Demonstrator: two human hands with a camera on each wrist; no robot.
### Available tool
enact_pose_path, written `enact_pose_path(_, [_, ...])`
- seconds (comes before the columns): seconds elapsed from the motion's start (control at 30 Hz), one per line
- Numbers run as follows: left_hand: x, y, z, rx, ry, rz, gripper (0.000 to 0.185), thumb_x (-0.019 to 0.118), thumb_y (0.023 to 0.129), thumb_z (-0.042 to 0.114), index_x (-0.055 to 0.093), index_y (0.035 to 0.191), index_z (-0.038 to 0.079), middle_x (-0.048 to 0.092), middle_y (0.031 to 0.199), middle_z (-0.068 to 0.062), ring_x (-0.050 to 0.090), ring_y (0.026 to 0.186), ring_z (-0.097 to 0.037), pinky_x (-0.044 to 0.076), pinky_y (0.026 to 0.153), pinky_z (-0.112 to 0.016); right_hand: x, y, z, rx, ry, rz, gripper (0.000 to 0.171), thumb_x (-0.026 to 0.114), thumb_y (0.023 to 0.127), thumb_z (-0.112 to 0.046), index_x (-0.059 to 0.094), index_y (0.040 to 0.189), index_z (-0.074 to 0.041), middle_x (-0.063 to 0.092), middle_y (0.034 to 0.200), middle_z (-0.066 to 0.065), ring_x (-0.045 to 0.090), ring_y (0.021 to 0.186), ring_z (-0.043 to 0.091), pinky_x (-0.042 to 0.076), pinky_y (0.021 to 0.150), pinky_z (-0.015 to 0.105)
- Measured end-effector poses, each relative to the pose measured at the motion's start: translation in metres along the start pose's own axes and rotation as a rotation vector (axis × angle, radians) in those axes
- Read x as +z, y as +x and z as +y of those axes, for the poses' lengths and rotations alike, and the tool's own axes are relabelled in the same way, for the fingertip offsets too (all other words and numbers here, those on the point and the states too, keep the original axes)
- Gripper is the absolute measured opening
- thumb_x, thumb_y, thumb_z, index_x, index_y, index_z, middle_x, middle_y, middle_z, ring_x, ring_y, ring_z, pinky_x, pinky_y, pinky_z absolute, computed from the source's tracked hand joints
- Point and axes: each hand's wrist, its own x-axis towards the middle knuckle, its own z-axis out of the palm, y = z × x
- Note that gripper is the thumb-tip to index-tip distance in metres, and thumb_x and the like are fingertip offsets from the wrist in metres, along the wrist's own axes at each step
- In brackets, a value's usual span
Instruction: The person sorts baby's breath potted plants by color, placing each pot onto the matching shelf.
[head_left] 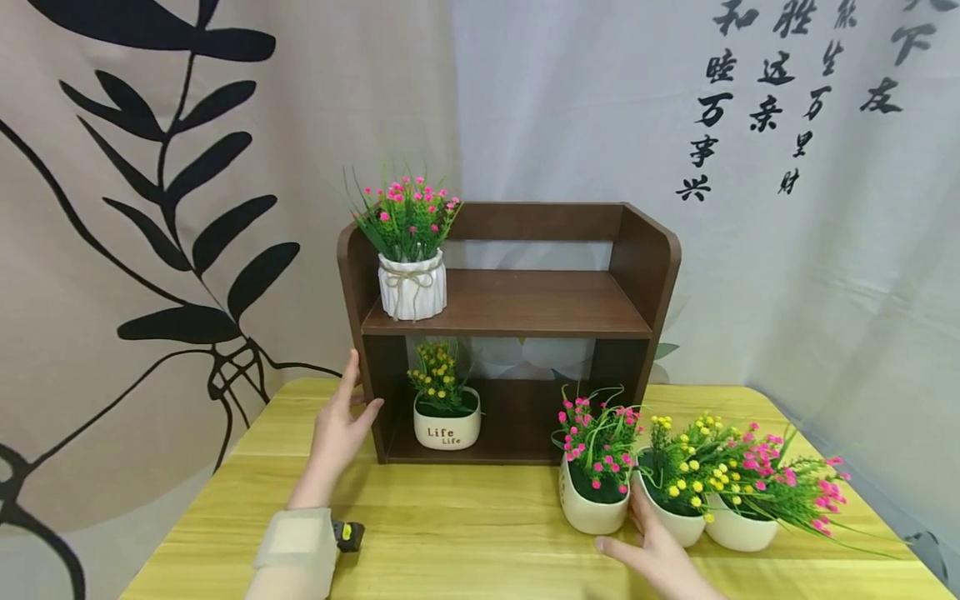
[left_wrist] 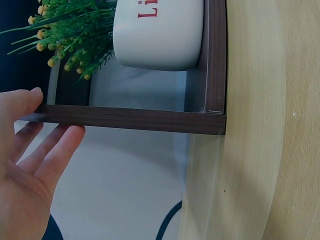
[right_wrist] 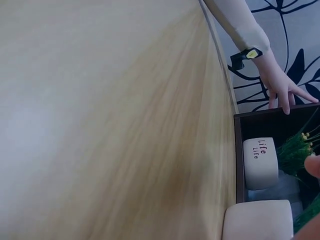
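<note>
Left hand is pinching the wooden shelf; lower right, right hand is hanging loose beside a pink-flowered pot, apparently lining up a pickup, needing a firm grip.

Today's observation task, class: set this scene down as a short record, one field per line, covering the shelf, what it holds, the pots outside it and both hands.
Shelf: brown, two levels, on a wooden table
Upper level: twine-tied white pot, pink flowers
Lower level: "Life" pot, yellow flowers
Outside, left to right: left pot, pink flowers; middle pot, yellow; right pot, pink
Left hand: thumb and fingers straddle the shelf's left side panel
Right hand: at the left pot; grip unclear
</note>
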Motion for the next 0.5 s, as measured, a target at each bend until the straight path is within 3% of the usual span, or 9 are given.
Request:
enact_pose_path(0.13, [-0.001,0.001,0.000,-0.005,-0.003,-0.004,0.093,0.071,0.086,0.001,0.016,0.157,0.025,0.050,0.136,-0.028,0.065,0.092,-0.044,0.055,0.063,-0.051,0.005,0.009,0.002,0.011,0.008,0.037,0.104,0.075,0.081,-0.005,-0.004,0.146,0.018,0.005,0.148,0.044,0.018,0.135,0.054,0.024,0.106,0.055])
enact_pose_path(0.3, [-0.002,0.001,0.002,-0.004,-0.011,-0.004,0.091,0.070,0.088,0.001,0.015,0.157,0.024,0.050,0.135,-0.030,0.065,0.093,-0.045,0.055,0.065,-0.053,0.013,0.020,0.004,0.009,-0.004,0.113,0.106,0.080,0.078,-0.011,0.005,0.150,0.010,0.011,0.151,0.038,0.018,0.138,0.049,0.020,0.110,0.055])
enact_pose_path(0.5, [0.000,0.000,0.003,-0.006,-0.002,0.000,0.093,0.071,0.087,0.001,0.015,0.157,0.027,0.051,0.134,-0.030,0.065,0.092,-0.043,0.055,0.062,-0.051,0.021,0.029,0.009,0.081,-0.051,0.198,0.113,0.085,0.073,-0.017,0.006,0.149,0.011,0.008,0.153,0.036,0.016,0.139,0.049,0.016,0.112,0.057])
